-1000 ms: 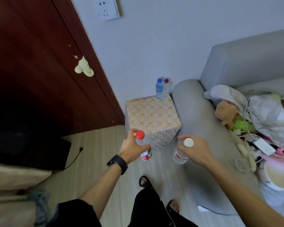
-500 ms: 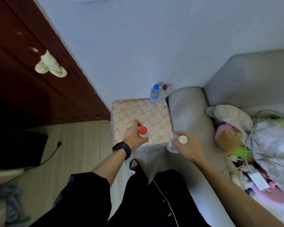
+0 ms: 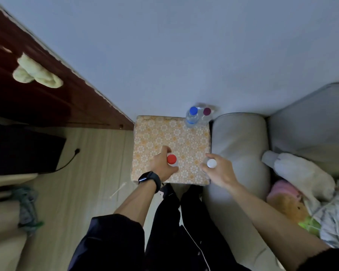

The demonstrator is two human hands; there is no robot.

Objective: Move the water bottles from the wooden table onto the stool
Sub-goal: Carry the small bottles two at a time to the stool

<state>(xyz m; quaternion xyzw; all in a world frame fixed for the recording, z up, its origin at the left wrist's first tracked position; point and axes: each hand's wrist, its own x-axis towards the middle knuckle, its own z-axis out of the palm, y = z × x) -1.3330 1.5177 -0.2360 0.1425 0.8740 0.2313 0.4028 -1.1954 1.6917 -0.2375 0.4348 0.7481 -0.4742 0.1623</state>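
From the head camera, looking straight down, the stool shows its square flower-patterned top. Its far edge meets the wall and its right edge lies against the grey sofa arm. The left and near edges face bare wooden floor.

The left hand, a dark watch on its wrist, has its fingers curled round the red-capped bottle over the near left part of the top. The right hand has its fingers clamped round the white-capped bottle over the near right corner, just beside the sofa arm. Whether either bottle's base touches the top cannot be told from above.

A blue-capped bottle and a purple-capped bottle stand touching at the far right corner, against the wall. The middle and far left of the top lie bare between them and the hands.
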